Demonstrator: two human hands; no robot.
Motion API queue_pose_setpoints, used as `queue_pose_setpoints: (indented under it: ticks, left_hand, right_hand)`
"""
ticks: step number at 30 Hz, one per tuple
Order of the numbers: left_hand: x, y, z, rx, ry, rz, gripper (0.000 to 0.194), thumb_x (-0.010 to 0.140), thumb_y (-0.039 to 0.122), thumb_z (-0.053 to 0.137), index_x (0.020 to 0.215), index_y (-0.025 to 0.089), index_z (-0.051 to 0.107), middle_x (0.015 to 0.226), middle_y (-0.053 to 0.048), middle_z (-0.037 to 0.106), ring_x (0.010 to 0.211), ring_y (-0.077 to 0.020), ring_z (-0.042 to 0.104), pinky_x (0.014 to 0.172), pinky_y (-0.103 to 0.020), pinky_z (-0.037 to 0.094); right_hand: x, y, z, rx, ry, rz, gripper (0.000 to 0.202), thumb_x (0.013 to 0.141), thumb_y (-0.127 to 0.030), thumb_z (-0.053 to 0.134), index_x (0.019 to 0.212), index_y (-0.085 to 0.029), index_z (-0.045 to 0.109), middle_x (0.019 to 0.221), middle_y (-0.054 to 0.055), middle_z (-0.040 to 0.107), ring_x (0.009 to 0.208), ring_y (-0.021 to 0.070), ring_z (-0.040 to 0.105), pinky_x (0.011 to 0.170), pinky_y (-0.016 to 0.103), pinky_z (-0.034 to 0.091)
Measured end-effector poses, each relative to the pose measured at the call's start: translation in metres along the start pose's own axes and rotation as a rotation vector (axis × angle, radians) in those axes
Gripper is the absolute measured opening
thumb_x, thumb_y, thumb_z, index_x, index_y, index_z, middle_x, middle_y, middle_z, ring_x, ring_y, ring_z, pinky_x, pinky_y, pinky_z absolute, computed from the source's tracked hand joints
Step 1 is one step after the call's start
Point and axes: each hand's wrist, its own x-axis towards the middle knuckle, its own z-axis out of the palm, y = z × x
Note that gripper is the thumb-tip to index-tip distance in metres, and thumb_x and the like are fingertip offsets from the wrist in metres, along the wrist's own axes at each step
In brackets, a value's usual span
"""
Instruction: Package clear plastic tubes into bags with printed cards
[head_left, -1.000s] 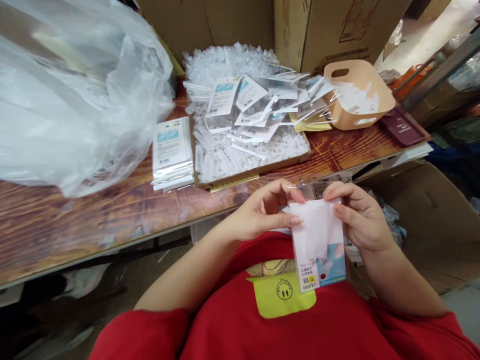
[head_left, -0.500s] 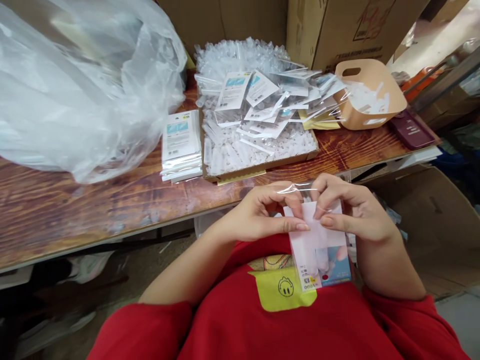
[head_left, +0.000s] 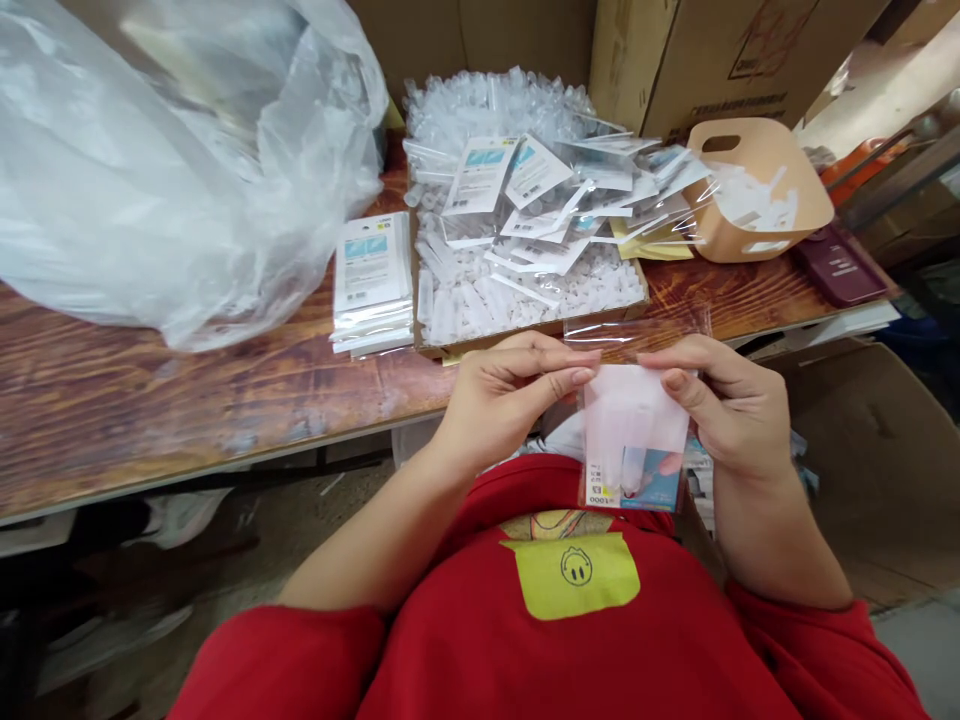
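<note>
Between my hands hangs a clear plastic packet (head_left: 636, 430) with a white and blue printed card and pale translucent pieces inside. My left hand (head_left: 517, 385) pinches its upper left edge between thumb and fingers. On the upper right edge, my right hand (head_left: 720, 395) has a similar pinch. The packet's clear flap stands up above the card, over the table's front edge. Beyond it, a shallow cardboard tray (head_left: 532, 328) holds many small translucent pieces, with filled packets (head_left: 540, 190) scattered on top.
A stack of packets (head_left: 373, 285) lies left of the tray, beside a large white plastic bag (head_left: 172, 190). To the right are a tan basket (head_left: 787, 215) and a dark red case (head_left: 844, 262). An open cardboard box (head_left: 877, 450) sits below the table at right.
The packet has moved up, toward the table. My fingers have shifted from the middle of the card to its two upper corners, and the clear flap now stands spread out.
</note>
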Motion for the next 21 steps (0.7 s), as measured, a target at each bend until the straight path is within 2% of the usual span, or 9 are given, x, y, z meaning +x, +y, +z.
queue_pose_setpoints:
  ticks: [4, 7, 10, 13, 15, 17, 19, 21]
  left_hand:
    - [0.003, 0.0, 0.002, 0.057, -0.056, 0.055, 0.015, 0.082, 0.021, 0.084, 0.095, 0.028, 0.086, 0.093, -0.006, 0.082, 0.085, -0.0162, 0.076, 0.076, -0.023, 0.061]
    - [0.01, 0.009, 0.005, 0.12, -0.109, 0.149, 0.017, 0.084, 0.018, 0.083, 0.098, 0.027, 0.086, 0.094, -0.006, 0.082, 0.085, -0.0163, 0.077, 0.076, -0.023, 0.063]
    - [0.023, 0.025, 0.011, 0.243, -0.072, 0.436, 0.021, 0.088, 0.013, 0.077, 0.1, 0.028, 0.085, 0.093, -0.002, 0.082, 0.085, -0.0143, 0.077, 0.078, -0.023, 0.063]
    - [0.035, 0.03, 0.014, 0.374, -0.075, 0.665, 0.019, 0.093, 0.016, 0.073, 0.1, 0.03, 0.084, 0.095, 0.001, 0.081, 0.096, -0.0156, 0.077, 0.093, -0.029, 0.063]
    - [0.037, 0.021, 0.014, 0.45, -0.127, 0.738, 0.018, 0.095, 0.018, 0.07, 0.102, 0.029, 0.082, 0.099, 0.001, 0.08, 0.103, -0.0166, 0.077, 0.1, -0.033, 0.061]
    - [0.03, 0.004, 0.014, 0.513, -0.184, 0.768, 0.019, 0.096, 0.015, 0.067, 0.104, 0.026, 0.081, 0.1, -0.001, 0.08, 0.108, -0.0177, 0.076, 0.097, -0.032, 0.062]
    - [0.015, -0.016, 0.015, 0.551, -0.212, 0.723, 0.019, 0.094, 0.012, 0.068, 0.102, 0.024, 0.081, 0.095, -0.004, 0.078, 0.111, -0.02, 0.075, 0.089, -0.029, 0.061]
    - [-0.003, -0.032, 0.017, 0.575, -0.176, 0.6, 0.017, 0.092, 0.014, 0.071, 0.099, 0.025, 0.082, 0.087, -0.004, 0.071, 0.099, -0.0189, 0.073, 0.082, -0.03, 0.058]
  right_hand:
    - [0.003, 0.001, -0.01, -0.108, -0.066, -0.072, 0.016, 0.095, -0.021, 0.07, 0.1, -0.028, 0.082, 0.087, 0.0, 0.076, 0.075, 0.0118, 0.068, 0.069, 0.025, 0.054]
    - [0.012, -0.005, -0.023, -0.149, -0.106, -0.172, 0.023, 0.093, -0.017, 0.072, 0.107, -0.032, 0.083, 0.088, -0.001, 0.076, 0.076, 0.0124, 0.068, 0.067, 0.026, 0.053]
    - [0.021, -0.015, -0.034, -0.219, 0.069, -0.386, 0.041, 0.084, -0.011, 0.081, 0.116, -0.036, 0.08, 0.086, -0.001, 0.076, 0.077, 0.0163, 0.068, 0.069, 0.033, 0.052]
    - [0.023, -0.016, -0.043, -0.323, 0.244, -0.527, 0.048, 0.076, -0.004, 0.084, 0.113, -0.036, 0.081, 0.089, 0.001, 0.078, 0.077, 0.0204, 0.069, 0.072, 0.039, 0.051]
    - [0.017, -0.007, -0.047, -0.36, 0.227, -0.518, 0.047, 0.076, -0.006, 0.085, 0.11, -0.038, 0.082, 0.092, 0.001, 0.08, 0.078, 0.0206, 0.069, 0.074, 0.041, 0.051]
    - [0.004, 0.008, -0.047, -0.341, 0.158, -0.445, 0.04, 0.077, -0.012, 0.087, 0.107, -0.038, 0.082, 0.09, -0.001, 0.08, 0.078, 0.0193, 0.07, 0.077, 0.04, 0.051]
    - [-0.015, 0.026, -0.044, -0.266, 0.099, -0.339, 0.029, 0.076, -0.019, 0.09, 0.099, -0.034, 0.082, 0.087, -0.002, 0.079, 0.079, 0.0184, 0.07, 0.077, 0.039, 0.052]
    - [-0.038, 0.042, -0.037, -0.182, 0.113, -0.191, 0.02, 0.074, -0.024, 0.092, 0.09, -0.032, 0.082, 0.092, 0.0, 0.079, 0.088, 0.0192, 0.071, 0.081, 0.038, 0.054]
